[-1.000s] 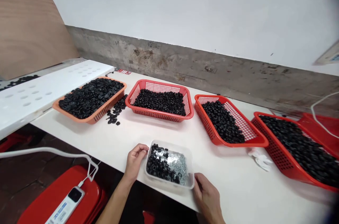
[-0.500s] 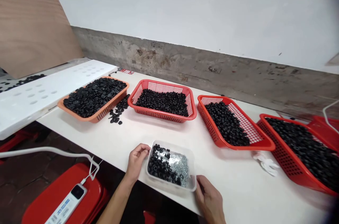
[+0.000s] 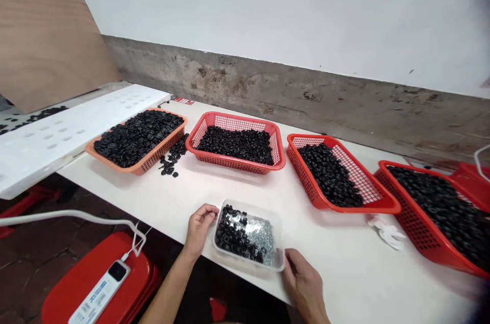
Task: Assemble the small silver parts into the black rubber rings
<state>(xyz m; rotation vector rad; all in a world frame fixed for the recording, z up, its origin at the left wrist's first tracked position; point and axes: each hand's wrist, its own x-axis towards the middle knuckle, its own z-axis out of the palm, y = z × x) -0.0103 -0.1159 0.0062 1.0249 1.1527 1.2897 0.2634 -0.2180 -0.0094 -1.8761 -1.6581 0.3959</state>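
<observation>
A clear plastic tub (image 3: 278, 227) stands at the near edge of the white table (image 3: 214, 191). It holds black rubber rings on its left side and small silvery metal parts on its right. My left hand (image 3: 199, 227) grips the tub's left rim with curled fingers. My right hand (image 3: 302, 280) holds the tub's near right corner, fingers bent round it.
Several mesh baskets of black rings line the table: an orange one (image 3: 153, 153), and red ones (image 3: 275, 143), (image 3: 378, 201), (image 3: 406, 237). Loose rings (image 3: 170, 163) lie between the first two. A white rag (image 3: 388, 232), a white perforated board (image 3: 57, 132), and a red stool (image 3: 76, 283) with a power strip (image 3: 101, 291).
Only the view has shifted slightly; both hands stay on the tub in the same grip.
</observation>
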